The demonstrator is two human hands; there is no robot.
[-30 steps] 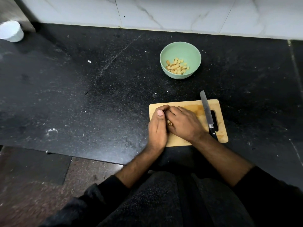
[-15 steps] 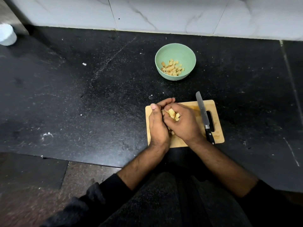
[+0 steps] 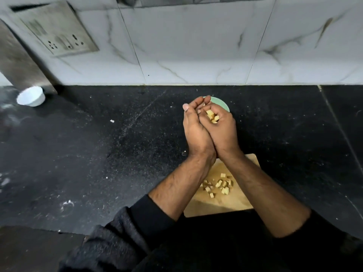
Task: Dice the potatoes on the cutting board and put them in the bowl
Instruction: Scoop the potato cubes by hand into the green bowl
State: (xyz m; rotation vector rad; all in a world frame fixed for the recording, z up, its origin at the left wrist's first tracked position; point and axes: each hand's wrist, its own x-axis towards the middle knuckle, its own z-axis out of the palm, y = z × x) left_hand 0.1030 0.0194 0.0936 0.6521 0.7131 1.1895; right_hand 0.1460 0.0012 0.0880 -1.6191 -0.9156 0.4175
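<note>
Speckled black stone counter (image 3: pixel 98 154) below white marble wall tiles (image 3: pixel 196 46); left hand (image 3: pixel 195 130) and right hand (image 3: pixel 223 130) cup pale diced potato pieces (image 3: pixel 212 116) together over a green bowl (image 3: pixel 223 104) at twelve o'clock of a wooden cutting board (image 3: pixel 225 205).

Bare black table (image 3: pixel 98 154) lay open left of the cutting board (image 3: pixel 216 205); a white cup (image 3: pixel 31 96) stood far left by the wall.

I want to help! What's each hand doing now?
Left hand: cupped, holding potato cubes above the green bowl.
Right hand: cupped, holding them too.

Left hand (image 3: pixel 194 128) and right hand (image 3: pixel 221 126) pressed together, fingers cupped upward, forearms extended forward, sleeves pushed back.
</note>
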